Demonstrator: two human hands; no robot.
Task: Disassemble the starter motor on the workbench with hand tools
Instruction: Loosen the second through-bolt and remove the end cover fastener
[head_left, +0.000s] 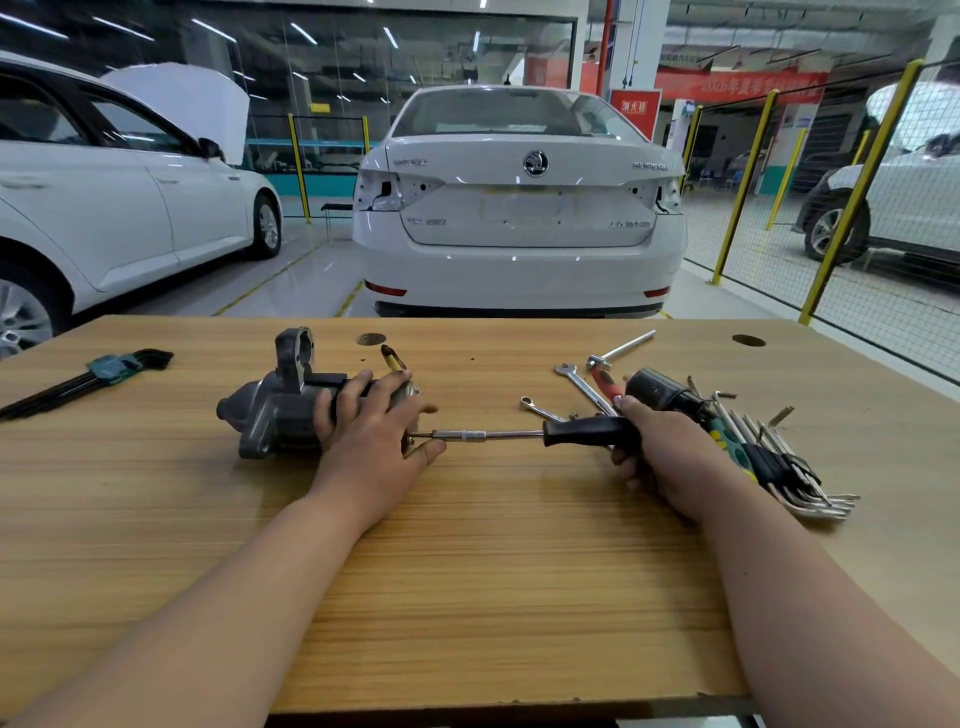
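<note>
1. Where the bench runs out at the left, one set of black hex keys lies in a green holder; the long ends are cut off by the frame.
2. Motor: count one. It lies on its side left of bench centre, nose pointing left and flange up.
3. Left hand sits over the motor's right end, fingers curled round the body, thumb just beside the driver tip. That end of the motor is hidden.
4. Behind this hand is one yellow-and-black tip; the rest is hidden and I cannot tell its kind.
5. Bench holes: two, one behind the motor, the other far right.
6. Driver: count one, level between the hands, shaft pointing left, tip at the motor. The fastener is too small to make out.
7. Right hand grips the driver's black handle, fingers wrapped round it.
8. Behind that hand lie two spanners, one chrome bar, one red-handled tool that is partly hidden, and one black cylinder.
9. A second key set, silver, is fanned out from a dark holder, partly behind the right wrist.
10. Beyond the bench are three white cars; the outer two are cut off.
</note>
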